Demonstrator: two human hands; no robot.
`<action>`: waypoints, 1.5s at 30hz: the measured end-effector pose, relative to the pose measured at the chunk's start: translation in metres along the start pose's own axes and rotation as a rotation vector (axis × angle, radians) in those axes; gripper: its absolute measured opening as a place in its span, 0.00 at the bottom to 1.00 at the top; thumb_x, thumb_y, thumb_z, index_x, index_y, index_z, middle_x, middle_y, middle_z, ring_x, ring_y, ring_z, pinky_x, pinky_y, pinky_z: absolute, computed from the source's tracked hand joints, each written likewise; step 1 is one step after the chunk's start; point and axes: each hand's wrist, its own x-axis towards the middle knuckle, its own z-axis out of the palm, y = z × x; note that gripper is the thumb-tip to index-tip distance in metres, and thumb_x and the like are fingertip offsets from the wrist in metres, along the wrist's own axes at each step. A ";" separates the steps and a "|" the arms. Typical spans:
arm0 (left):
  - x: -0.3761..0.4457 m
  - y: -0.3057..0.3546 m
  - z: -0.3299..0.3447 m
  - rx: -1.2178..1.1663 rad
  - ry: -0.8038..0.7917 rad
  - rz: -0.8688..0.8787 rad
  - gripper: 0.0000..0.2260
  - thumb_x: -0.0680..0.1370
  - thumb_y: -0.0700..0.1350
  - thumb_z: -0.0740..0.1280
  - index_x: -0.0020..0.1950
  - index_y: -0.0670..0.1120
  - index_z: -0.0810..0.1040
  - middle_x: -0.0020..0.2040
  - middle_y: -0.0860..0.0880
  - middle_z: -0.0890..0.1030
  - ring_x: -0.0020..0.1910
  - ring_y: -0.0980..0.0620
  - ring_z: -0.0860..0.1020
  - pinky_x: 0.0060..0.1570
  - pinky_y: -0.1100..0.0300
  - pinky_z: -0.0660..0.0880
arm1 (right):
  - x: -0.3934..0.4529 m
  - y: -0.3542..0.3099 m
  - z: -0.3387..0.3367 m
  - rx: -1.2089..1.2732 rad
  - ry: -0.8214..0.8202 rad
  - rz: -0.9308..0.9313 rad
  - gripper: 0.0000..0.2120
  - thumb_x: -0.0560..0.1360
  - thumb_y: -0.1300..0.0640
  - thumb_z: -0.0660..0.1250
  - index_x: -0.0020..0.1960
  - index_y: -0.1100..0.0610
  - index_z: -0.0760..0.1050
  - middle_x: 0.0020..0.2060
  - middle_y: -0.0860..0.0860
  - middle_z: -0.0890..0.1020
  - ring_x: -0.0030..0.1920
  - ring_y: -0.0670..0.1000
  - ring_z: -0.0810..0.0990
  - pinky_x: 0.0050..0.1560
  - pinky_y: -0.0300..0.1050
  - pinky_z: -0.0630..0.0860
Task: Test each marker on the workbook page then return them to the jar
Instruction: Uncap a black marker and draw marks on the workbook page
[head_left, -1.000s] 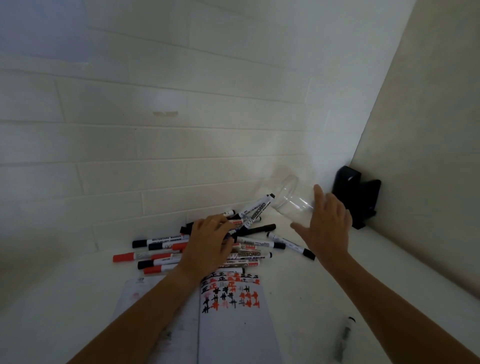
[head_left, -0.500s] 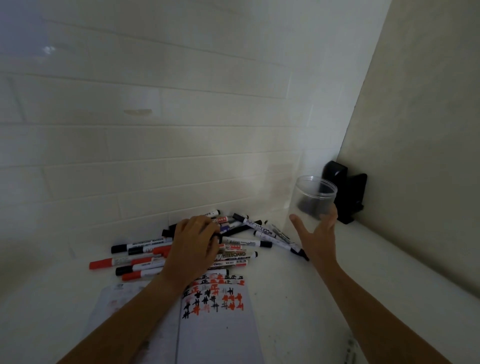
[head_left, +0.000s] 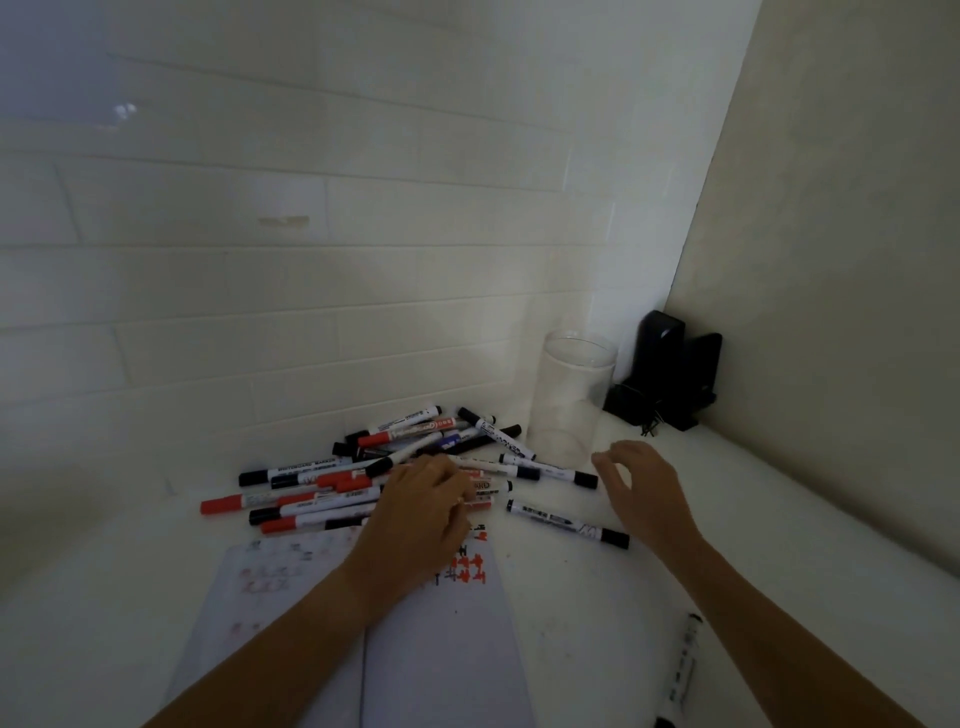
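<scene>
A pile of several red-capped and black-capped markers (head_left: 363, 478) lies on the white counter against the tiled wall. My left hand (head_left: 421, 514) rests on the pile's near right side, fingers bent down among the markers; whether it grips one is hidden. The clear plastic jar (head_left: 569, 400) stands upright and empty at the back right. My right hand (head_left: 644, 488) hovers just in front of the jar, fingers loosely curved and holding nothing. An open workbook (head_left: 441, 639) with red and black test marks lies in front of the pile. One black-capped marker (head_left: 566, 522) lies apart between my hands.
A black stand-like object (head_left: 670, 369) sits in the corner behind the jar. A beige side wall closes the right. Another marker (head_left: 680, 670) lies alone at the near right of the counter.
My right hand tipped the jar upright, set it down near the corner and let go of it. One marker now lies apart between my hands. My left hand stayed on the pile.
</scene>
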 end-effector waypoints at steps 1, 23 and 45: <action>-0.008 -0.002 -0.002 -0.016 -0.021 -0.005 0.10 0.78 0.48 0.59 0.52 0.50 0.80 0.53 0.53 0.78 0.53 0.55 0.74 0.55 0.59 0.72 | -0.011 -0.004 -0.011 0.043 0.017 -0.079 0.11 0.82 0.52 0.65 0.50 0.57 0.82 0.49 0.52 0.83 0.49 0.47 0.80 0.55 0.45 0.76; -0.052 -0.001 -0.032 -0.164 -0.126 -0.191 0.08 0.76 0.42 0.67 0.52 0.53 0.81 0.53 0.58 0.73 0.55 0.61 0.70 0.53 0.67 0.69 | -0.075 -0.088 0.028 0.225 0.160 -0.104 0.17 0.84 0.49 0.52 0.40 0.52 0.71 0.33 0.45 0.73 0.35 0.43 0.74 0.37 0.36 0.69; -0.065 0.030 -0.034 0.098 -0.305 -0.287 0.29 0.71 0.62 0.50 0.64 0.50 0.75 0.60 0.50 0.71 0.62 0.48 0.67 0.60 0.49 0.63 | -0.089 -0.066 0.038 -0.147 -0.042 -0.241 0.04 0.77 0.62 0.69 0.51 0.56 0.78 0.47 0.50 0.77 0.47 0.50 0.75 0.47 0.42 0.72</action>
